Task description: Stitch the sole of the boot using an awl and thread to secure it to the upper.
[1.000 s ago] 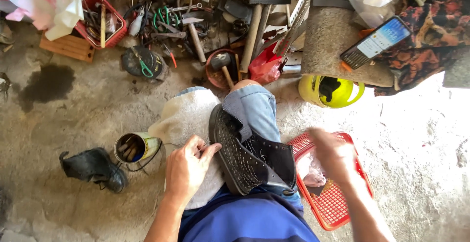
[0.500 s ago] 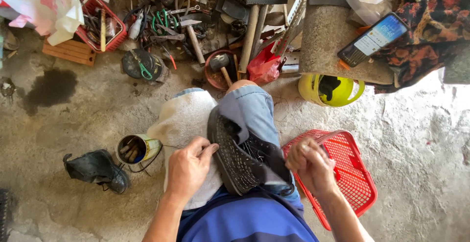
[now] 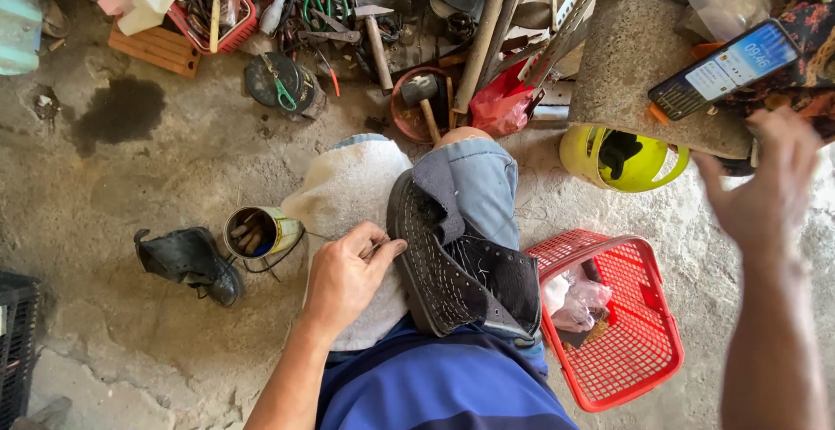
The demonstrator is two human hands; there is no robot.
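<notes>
Two bare hands are in view above a concrete floor (image 3: 130,178). Far left of the left fingers, a black crate (image 3: 13,343) cuts the frame edge, and a dark stain (image 3: 113,113) marks the floor beyond it. Nearer, to the left of those fingers, a second black boot (image 3: 187,260) lies on its side, with an open tin can (image 3: 257,232) holding small items standing between it and a pale cloth (image 3: 344,191). Beyond the fingers, toward the top of the frame, a red tool basket (image 3: 213,4), a wooden block (image 3: 156,47), pliers with green handles (image 3: 322,4) and two hammers (image 3: 422,100) lie among other tools. The left hand (image 3: 348,278) rests on the cloth spread over the lap; its fingers (image 3: 378,252) are curled and pinch a thin metal tool, too small to identify, its tip against the sole edge. Directly right of those fingers, touching them, the black shoe (image 3: 457,269) lies sole up across the denim-clad knee (image 3: 478,182), its stitched sole facing the camera. Right of the shoe, a red plastic basket (image 3: 639,352) sits on the floor, a pinkish plastic bag inside it. Beyond it, a yellow container (image 3: 622,160) stands just beside a concrete block (image 3: 639,56) on which a phone (image 3: 726,69) rests, screen lit. The right hand (image 3: 765,186) is raised well apart from the shoe, just below the phone; its fingers (image 3: 787,134) are spread and released, grasping nothing.
</notes>
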